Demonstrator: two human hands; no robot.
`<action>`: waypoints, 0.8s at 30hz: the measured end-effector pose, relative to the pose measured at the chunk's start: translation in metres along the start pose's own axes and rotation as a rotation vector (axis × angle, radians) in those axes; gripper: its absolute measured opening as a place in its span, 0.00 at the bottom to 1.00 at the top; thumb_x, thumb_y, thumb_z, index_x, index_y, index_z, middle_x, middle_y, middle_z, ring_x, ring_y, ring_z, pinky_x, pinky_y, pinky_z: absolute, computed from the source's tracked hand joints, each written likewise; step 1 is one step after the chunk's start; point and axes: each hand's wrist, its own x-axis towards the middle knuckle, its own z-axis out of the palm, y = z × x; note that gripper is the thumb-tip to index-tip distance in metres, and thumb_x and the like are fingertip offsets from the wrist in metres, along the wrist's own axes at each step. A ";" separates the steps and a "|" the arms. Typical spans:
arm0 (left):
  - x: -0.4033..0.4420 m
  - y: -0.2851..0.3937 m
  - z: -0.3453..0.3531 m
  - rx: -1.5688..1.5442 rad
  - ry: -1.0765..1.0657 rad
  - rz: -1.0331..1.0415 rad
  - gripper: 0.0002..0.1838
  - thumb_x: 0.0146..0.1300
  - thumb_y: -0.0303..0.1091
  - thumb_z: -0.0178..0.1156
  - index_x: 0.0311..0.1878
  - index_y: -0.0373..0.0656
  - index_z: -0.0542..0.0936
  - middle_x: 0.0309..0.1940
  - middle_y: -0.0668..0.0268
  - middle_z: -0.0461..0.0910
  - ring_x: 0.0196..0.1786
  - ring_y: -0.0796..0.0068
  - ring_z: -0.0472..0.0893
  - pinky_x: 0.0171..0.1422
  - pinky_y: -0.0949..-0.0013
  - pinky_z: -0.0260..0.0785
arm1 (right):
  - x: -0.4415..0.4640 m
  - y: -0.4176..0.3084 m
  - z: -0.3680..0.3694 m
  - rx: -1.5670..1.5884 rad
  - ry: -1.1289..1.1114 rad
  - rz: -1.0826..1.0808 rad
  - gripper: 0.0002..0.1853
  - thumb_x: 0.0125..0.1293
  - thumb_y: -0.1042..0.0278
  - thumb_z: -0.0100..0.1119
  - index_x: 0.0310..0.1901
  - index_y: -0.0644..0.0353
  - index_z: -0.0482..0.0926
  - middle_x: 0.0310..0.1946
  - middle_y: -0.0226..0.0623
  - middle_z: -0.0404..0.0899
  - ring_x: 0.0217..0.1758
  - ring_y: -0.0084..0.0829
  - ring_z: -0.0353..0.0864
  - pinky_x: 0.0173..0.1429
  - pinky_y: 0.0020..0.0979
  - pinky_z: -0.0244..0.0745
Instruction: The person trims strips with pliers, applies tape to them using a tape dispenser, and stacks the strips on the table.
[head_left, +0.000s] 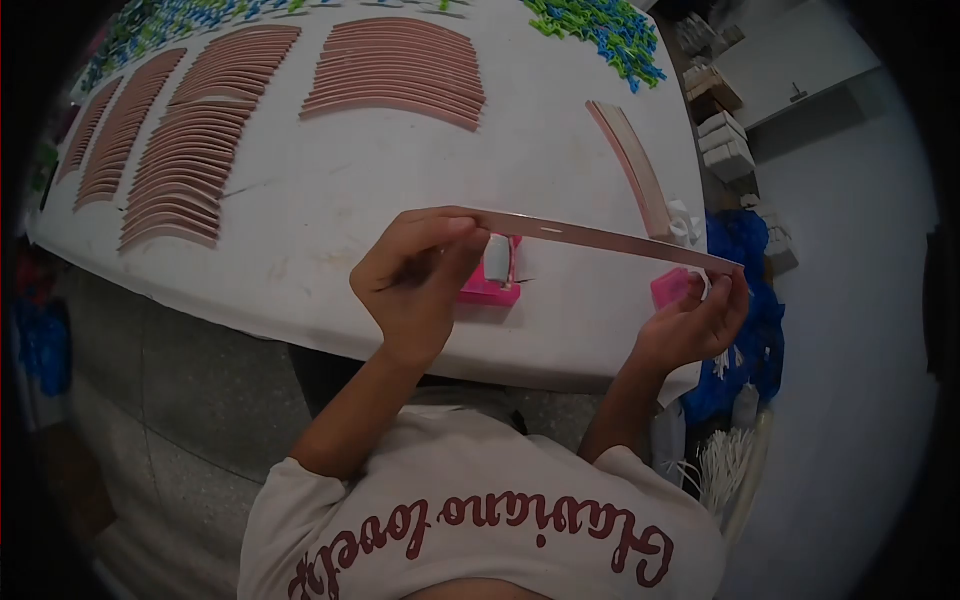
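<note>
A long, thin pinkish strip [590, 238] with a small slot is stretched between my hands above the white table. Its left end is pinched by my left hand [420, 275], and its right end is in the closed fingers of my right hand [705, 315]. Partly behind my left hand, a bright pink holder [490, 293] with a white roll [497, 258] sits on the table. Another pink object [672, 288] lies just beyond my right hand, partly covered by it.
Rows of curved pinkish strips [395, 70] cover the white table's [290, 200] far left. A narrow stack of strips [635, 165] lies at the right. Green and blue pieces [610, 35] are heaped at the back. Blue plastic [740, 340] hangs beside the table's right edge.
</note>
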 end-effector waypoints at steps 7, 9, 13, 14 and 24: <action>0.022 0.031 -0.028 -0.312 0.173 -0.100 0.10 0.67 0.18 0.57 0.48 0.41 0.77 0.40 0.60 0.83 0.33 0.75 0.79 0.36 0.72 0.73 | -0.023 -0.010 0.058 0.526 -0.049 0.369 0.14 0.68 0.71 0.61 0.52 0.60 0.74 0.40 0.39 0.82 0.37 0.26 0.83 0.37 0.21 0.82; 0.023 0.032 -0.041 -0.274 0.152 -0.083 0.07 0.69 0.23 0.57 0.48 0.42 0.77 0.41 0.60 0.83 0.34 0.75 0.79 0.36 0.73 0.72 | -0.026 -0.012 0.064 0.554 -0.079 0.397 0.15 0.68 0.70 0.61 0.54 0.60 0.72 0.40 0.39 0.82 0.38 0.26 0.84 0.39 0.22 0.83; 0.028 0.038 -0.053 -0.399 0.232 -0.082 0.06 0.68 0.19 0.54 0.45 0.39 0.77 0.40 0.57 0.82 0.38 0.69 0.84 0.38 0.70 0.76 | -0.032 -0.020 0.077 0.595 -0.069 0.519 0.13 0.69 0.70 0.60 0.52 0.62 0.73 0.40 0.40 0.82 0.42 0.27 0.85 0.46 0.25 0.85; 0.030 0.037 -0.058 -0.397 0.265 -0.099 0.06 0.68 0.19 0.54 0.45 0.39 0.77 0.43 0.56 0.81 0.38 0.69 0.84 0.38 0.71 0.75 | -0.033 -0.021 0.079 0.597 -0.075 0.522 0.13 0.69 0.70 0.60 0.52 0.62 0.73 0.40 0.40 0.82 0.42 0.27 0.85 0.46 0.25 0.85; 0.048 0.035 -0.100 -0.293 0.295 -0.173 0.04 0.63 0.19 0.59 0.35 0.40 0.77 0.49 0.59 0.78 0.35 0.73 0.82 0.36 0.73 0.74 | -0.028 -0.008 0.081 0.653 -0.371 0.720 0.09 0.68 0.74 0.56 0.48 0.61 0.75 0.41 0.38 0.82 0.44 0.28 0.85 0.50 0.25 0.84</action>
